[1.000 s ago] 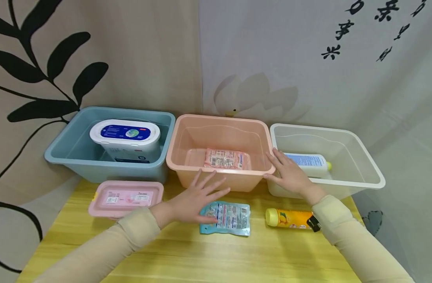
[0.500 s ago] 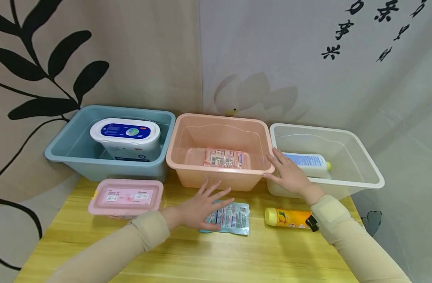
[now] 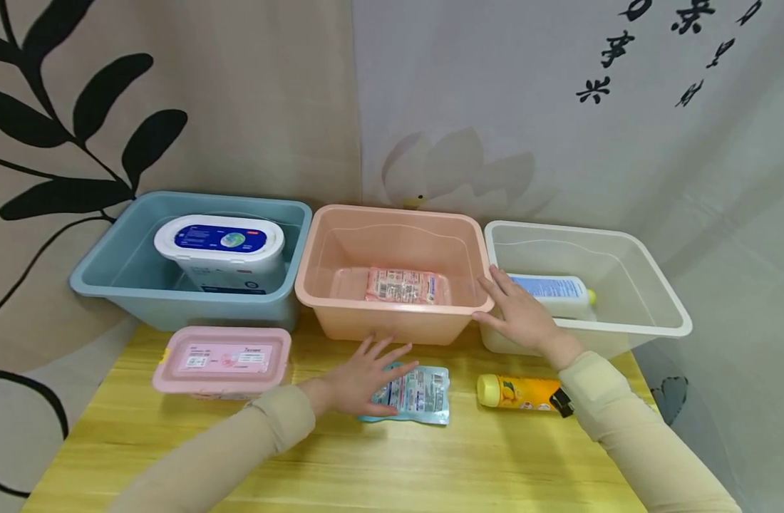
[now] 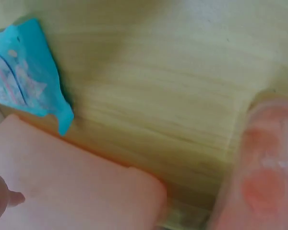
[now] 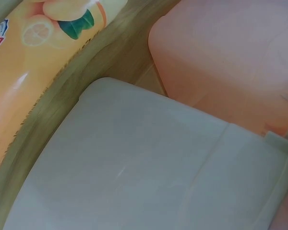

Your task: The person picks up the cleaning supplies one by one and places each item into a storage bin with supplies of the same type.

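My left hand (image 3: 363, 381), fingers spread, is over the left end of a light-blue wipes packet (image 3: 424, 395) lying on the table; whether it touches I cannot tell. In the left wrist view, the packet (image 4: 26, 76) lies near the pink bin's wall (image 4: 86, 177). Where the pink bin (image 3: 398, 324) and white bin (image 3: 623, 329) meet, my right hand (image 3: 523, 313) rests at their rims with fingers extended. Inside the pink bin lies a pink packet (image 3: 405, 286). A white bottle with a blue label (image 3: 552, 288) lies in the white bin, partly behind the right hand.
A blue bin (image 3: 119, 267) holding a white lidded tub (image 3: 222, 249) stands at the left. Before it sits a pink lidded box (image 3: 222, 360). An orange bottle with a yellow cap (image 3: 517, 393) lies in front of the white bin. A curtain (image 3: 264, 100) hangs behind.
My left hand has shifted slightly right over the blue wipes packet. The right hand stays at the bin rims. The whole view has slid a little.
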The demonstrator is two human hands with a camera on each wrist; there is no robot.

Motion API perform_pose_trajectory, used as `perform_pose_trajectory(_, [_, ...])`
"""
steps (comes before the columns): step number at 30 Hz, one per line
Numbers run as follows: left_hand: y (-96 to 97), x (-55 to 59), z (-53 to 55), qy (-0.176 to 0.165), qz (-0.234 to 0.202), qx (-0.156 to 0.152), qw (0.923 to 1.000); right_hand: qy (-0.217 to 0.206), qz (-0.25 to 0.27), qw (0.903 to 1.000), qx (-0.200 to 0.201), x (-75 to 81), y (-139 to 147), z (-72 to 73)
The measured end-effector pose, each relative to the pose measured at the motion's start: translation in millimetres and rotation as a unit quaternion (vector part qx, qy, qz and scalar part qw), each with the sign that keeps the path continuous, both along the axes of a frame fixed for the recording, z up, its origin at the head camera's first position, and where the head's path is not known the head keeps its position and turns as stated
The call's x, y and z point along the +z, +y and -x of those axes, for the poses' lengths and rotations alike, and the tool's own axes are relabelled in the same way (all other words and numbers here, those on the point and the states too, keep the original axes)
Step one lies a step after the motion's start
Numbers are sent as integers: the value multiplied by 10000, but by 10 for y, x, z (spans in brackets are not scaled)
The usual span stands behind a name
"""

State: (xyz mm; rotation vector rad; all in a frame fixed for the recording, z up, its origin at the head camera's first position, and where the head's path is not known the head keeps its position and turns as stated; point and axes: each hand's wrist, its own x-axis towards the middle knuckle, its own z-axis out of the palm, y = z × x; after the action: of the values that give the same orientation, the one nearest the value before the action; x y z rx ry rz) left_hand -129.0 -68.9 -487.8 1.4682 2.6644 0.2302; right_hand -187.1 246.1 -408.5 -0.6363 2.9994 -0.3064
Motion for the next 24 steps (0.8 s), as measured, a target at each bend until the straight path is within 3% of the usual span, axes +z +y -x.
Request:
perform_pose_trajectory(13, [173, -227, -32, -245, 192, -36, 9995, -30, -31, 10000, -31, 18, -13, -3])
perform_pose_trajectory(24, [228, -505, -16, -300, 248, -52, 9992, 9, -36, 10000, -22, 20, -21, 0])
